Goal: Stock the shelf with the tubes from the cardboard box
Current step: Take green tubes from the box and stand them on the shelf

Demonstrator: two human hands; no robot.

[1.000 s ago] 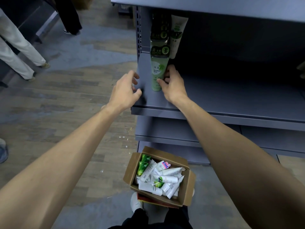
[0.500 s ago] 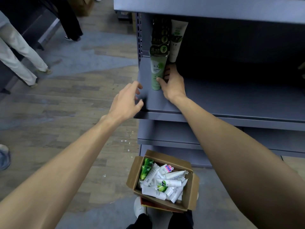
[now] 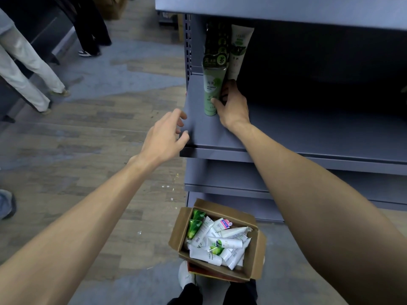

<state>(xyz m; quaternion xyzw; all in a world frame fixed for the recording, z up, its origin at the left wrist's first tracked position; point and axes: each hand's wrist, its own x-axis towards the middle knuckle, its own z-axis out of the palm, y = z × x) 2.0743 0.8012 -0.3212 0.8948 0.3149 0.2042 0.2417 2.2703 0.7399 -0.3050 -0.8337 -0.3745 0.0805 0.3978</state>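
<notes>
A light green tube stands upright at the left end of the grey shelf. Behind it stand a dark green tube and a white tube. My right hand holds the light green tube near its base, thumb against its front and fingers behind it. My left hand hovers with relaxed fingers at the shelf's left front corner and holds nothing. On the floor below, the open cardboard box holds several white and green tubes.
The shelf stretches bare and dark to the right. Lower grey shelves jut out above the box. My shoes stand beside the box. Other people's legs stand on the wooden floor at the left.
My left hand has drawn back from the tube toward the shelf's front corner. My right hand has stayed on the light green tube.
</notes>
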